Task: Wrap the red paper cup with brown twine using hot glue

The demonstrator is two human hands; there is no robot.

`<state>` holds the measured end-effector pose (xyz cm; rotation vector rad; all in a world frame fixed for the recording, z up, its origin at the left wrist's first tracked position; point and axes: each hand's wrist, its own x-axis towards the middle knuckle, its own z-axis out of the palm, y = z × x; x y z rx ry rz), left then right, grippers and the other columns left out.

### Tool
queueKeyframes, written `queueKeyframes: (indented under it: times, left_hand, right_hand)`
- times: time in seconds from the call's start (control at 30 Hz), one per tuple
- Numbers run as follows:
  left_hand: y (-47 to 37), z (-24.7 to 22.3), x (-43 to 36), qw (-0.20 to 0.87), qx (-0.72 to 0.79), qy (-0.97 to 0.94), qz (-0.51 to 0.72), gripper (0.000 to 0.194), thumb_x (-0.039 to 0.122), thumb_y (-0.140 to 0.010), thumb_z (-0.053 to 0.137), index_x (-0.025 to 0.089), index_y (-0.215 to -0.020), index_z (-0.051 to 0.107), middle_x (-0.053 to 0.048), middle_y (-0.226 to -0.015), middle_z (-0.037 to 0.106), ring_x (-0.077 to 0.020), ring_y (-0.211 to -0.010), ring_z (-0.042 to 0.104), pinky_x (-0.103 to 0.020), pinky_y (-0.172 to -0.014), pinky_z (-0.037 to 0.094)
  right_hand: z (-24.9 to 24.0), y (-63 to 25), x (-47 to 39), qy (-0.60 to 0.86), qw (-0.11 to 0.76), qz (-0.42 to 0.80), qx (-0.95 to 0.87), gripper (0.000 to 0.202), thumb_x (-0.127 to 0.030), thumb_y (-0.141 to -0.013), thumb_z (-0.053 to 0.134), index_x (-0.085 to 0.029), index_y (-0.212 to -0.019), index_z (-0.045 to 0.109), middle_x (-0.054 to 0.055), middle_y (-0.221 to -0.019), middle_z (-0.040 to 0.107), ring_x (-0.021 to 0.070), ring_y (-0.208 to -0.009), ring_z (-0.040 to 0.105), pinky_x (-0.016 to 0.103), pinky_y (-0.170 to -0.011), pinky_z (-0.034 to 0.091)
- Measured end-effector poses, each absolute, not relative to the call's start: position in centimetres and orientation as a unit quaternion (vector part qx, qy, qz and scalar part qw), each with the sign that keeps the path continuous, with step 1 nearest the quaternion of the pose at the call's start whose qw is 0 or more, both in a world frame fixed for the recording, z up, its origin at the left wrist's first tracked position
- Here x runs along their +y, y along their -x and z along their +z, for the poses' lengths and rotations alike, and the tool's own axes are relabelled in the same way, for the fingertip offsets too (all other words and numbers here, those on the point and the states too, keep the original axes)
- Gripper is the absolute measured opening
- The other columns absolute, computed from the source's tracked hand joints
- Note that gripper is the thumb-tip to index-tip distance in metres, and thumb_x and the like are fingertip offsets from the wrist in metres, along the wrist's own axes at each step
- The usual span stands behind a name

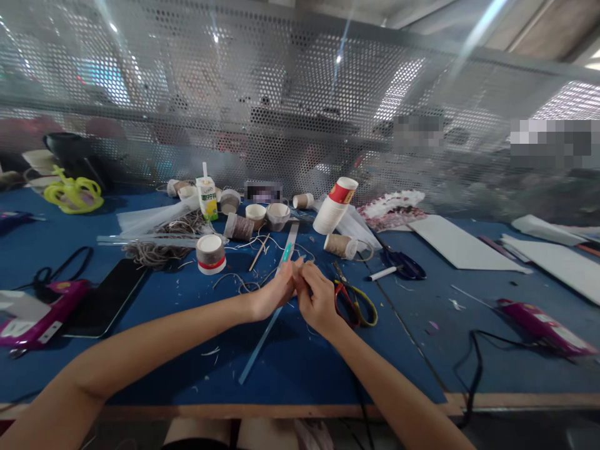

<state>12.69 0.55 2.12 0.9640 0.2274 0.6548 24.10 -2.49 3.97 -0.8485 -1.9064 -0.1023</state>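
Above the middle of the blue table, my left hand (275, 292) and my right hand (317, 296) meet fingertip to fingertip. Both have their fingers closed, and whatever they pinch is too small and hidden to name. Under them a clear strip like a ruler (262, 347) lies slantwise on the table. A teal pen-like tool (287, 252) shows just beyond the fingers. Right of my right hand rest scissors (367, 306) with red and yellow handles. To the left stands a paper cup (210, 254) wound with grey cord above a red band.
Cord-wrapped cups (239, 226), a drink carton (207, 199) and tangled grey cord (162, 247) spread across the back. Stacked paper cups (335, 206) lean there too. Purple glue guns (546, 326) lie at both sides, with a phone (110, 300) at left. A perforated metal screen (197, 94) closes the far edge.
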Motion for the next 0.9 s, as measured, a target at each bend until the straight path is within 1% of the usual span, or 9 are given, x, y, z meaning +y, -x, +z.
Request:
queueKeyframes:
  times: [0.07, 0.13, 0.23, 0.37, 0.47, 0.57, 0.67, 0.8, 0.9]
  left_hand:
    - [-12.8, 2.1, 0.6, 0.816, 0.117, -0.470, 0.316, 0.071, 0.063, -0.094, 0.019, 0.021, -0.151, 0.021, -0.009, -0.156, 0.031, -0.0257, -0.148, 0.015, -0.046, -0.120, 0.008]
    - [-12.8, 2.1, 0.6, 0.808, 0.123, -0.479, 0.320, 0.070, 0.061, -0.095, 0.018, 0.020, -0.151, 0.022, -0.010, -0.153, 0.036, -0.0257, -0.146, 0.021, -0.046, -0.120, 0.011]
    - [-12.6, 2.0, 0.6, 0.808, 0.123, -0.476, 0.324, 0.070, 0.064, -0.093, 0.020, 0.022, -0.150, 0.023, -0.008, -0.153, 0.036, -0.0244, -0.146, 0.021, -0.045, -0.120, 0.010]
    - [-12.4, 2.0, 0.5, 0.816, 0.122, -0.460, 0.328, 0.080, 0.073, -0.087, 0.027, 0.023, -0.149, 0.027, -0.007, -0.153, 0.036, -0.0241, -0.146, 0.021, -0.040, -0.120, 0.010]
    - [-12.3, 2.4, 0.3, 0.823, 0.124, -0.445, 0.330, 0.078, 0.072, -0.087, 0.028, 0.024, -0.148, 0.030, -0.007, -0.151, 0.040, -0.0233, -0.145, 0.024, -0.039, -0.119, 0.011]
    - [-12.2, 3.1, 0.3, 0.839, 0.117, -0.422, 0.324, 0.075, 0.071, -0.089, 0.023, 0.022, -0.143, 0.039, -0.008, -0.145, 0.048, -0.0247, -0.141, 0.032, -0.041, -0.117, 0.018]
    - [-12.0, 3.8, 0.3, 0.848, 0.113, -0.411, 0.315, 0.080, 0.072, -0.088, 0.014, 0.020, -0.137, 0.047, -0.010, -0.140, 0.053, -0.0272, -0.136, 0.039, -0.043, -0.113, 0.024]
    - [-12.1, 4.0, 0.5, 0.848, 0.109, -0.418, 0.306, 0.083, 0.068, -0.089, 0.000, 0.021, -0.136, 0.048, -0.010, -0.138, 0.055, -0.0260, -0.136, 0.039, -0.043, -0.112, 0.024]
    - [-12.3, 3.8, 0.4, 0.858, 0.101, -0.400, 0.306, 0.079, 0.066, -0.091, 0.001, 0.021, -0.137, 0.047, -0.010, -0.136, 0.057, -0.0245, -0.135, 0.041, -0.042, -0.112, 0.024]
  right_hand:
    - [4.0, -24.1, -2.4, 0.350, 0.506, -0.033, -0.787, 0.024, -0.008, -0.090, 0.043, -0.023, -0.072, 0.039, -0.001, -0.063, 0.047, 0.0143, -0.057, 0.045, 0.027, -0.053, 0.037]
    - [4.0, -24.1, -2.4, 0.350, 0.509, -0.028, -0.786, 0.024, -0.007, -0.090, 0.043, -0.023, -0.072, 0.038, -0.001, -0.064, 0.047, 0.0140, -0.058, 0.045, 0.027, -0.052, 0.037]
    - [4.1, -24.0, -2.4, 0.350, 0.508, -0.031, -0.786, 0.025, -0.006, -0.089, 0.042, -0.023, -0.073, 0.037, -0.001, -0.065, 0.048, 0.0139, -0.058, 0.046, 0.027, -0.052, 0.037]
    - [4.1, -23.9, -2.3, 0.345, 0.504, -0.049, -0.791, 0.024, -0.005, -0.089, 0.041, -0.023, -0.073, 0.037, -0.001, -0.065, 0.049, 0.0145, -0.060, 0.047, 0.028, -0.055, 0.037]
    - [3.8, -24.0, -2.2, 0.338, 0.503, -0.064, -0.793, 0.025, -0.005, -0.090, 0.040, -0.023, -0.073, 0.037, -0.001, -0.064, 0.048, 0.0149, -0.061, 0.047, 0.029, -0.056, 0.038]
    - [3.6, -24.2, -2.1, 0.343, 0.499, -0.067, -0.793, 0.024, -0.008, -0.092, 0.038, -0.023, -0.073, 0.037, -0.001, -0.063, 0.048, 0.0150, -0.060, 0.047, 0.029, -0.056, 0.039]
    - [3.7, -24.4, -2.2, 0.365, 0.499, -0.062, -0.784, 0.023, -0.011, -0.095, 0.034, -0.023, -0.075, 0.038, 0.000, -0.066, 0.049, 0.0148, -0.060, 0.048, 0.029, -0.055, 0.039]
    - [4.0, -24.6, -2.1, 0.385, 0.482, -0.067, -0.784, 0.022, -0.014, -0.097, 0.032, -0.023, -0.078, 0.040, 0.002, -0.069, 0.051, 0.0162, -0.063, 0.049, 0.029, -0.056, 0.040]
    - [4.1, -24.6, -1.9, 0.373, 0.456, -0.079, -0.804, 0.020, -0.016, -0.095, 0.037, -0.023, -0.077, 0.043, 0.003, -0.069, 0.052, 0.0177, -0.065, 0.049, 0.030, -0.059, 0.041]
